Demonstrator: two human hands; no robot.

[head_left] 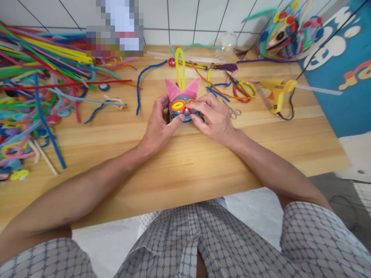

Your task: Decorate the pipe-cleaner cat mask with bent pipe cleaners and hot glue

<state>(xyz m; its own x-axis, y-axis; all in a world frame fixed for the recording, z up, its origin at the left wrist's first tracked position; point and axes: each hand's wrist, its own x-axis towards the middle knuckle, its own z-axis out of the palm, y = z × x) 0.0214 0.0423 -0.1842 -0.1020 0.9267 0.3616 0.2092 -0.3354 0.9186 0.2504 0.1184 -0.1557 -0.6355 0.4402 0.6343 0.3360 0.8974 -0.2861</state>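
A round cat-face ball (pixel 188 114) sits upright on the wooden table in front of me, with pink pipe-cleaner ears (pixel 174 89) and a tall yellow loop (pixel 180 65) on top. Its face has an orange-rimmed yellow eye (pixel 177 105), red strips in the middle and blue below. My left hand (pixel 159 125) wraps round the ball's left side, thumb on the front. The fingers of my right hand (pixel 213 117) press on the face at the other eye, index finger and thumb near the red strips. They partly cover that eye.
Loose pipe cleaners (pixel 49 50) and buttons pile up at left. A blue pipe cleaner (pixel 142 83) lies behind my left hand. Scissors (pixel 245 90), small scissors (pixel 234 111) and a corded yellow glue gun (pixel 277 92) lie at right. A colourful decorated piece (pixel 278 34) stands at the back.
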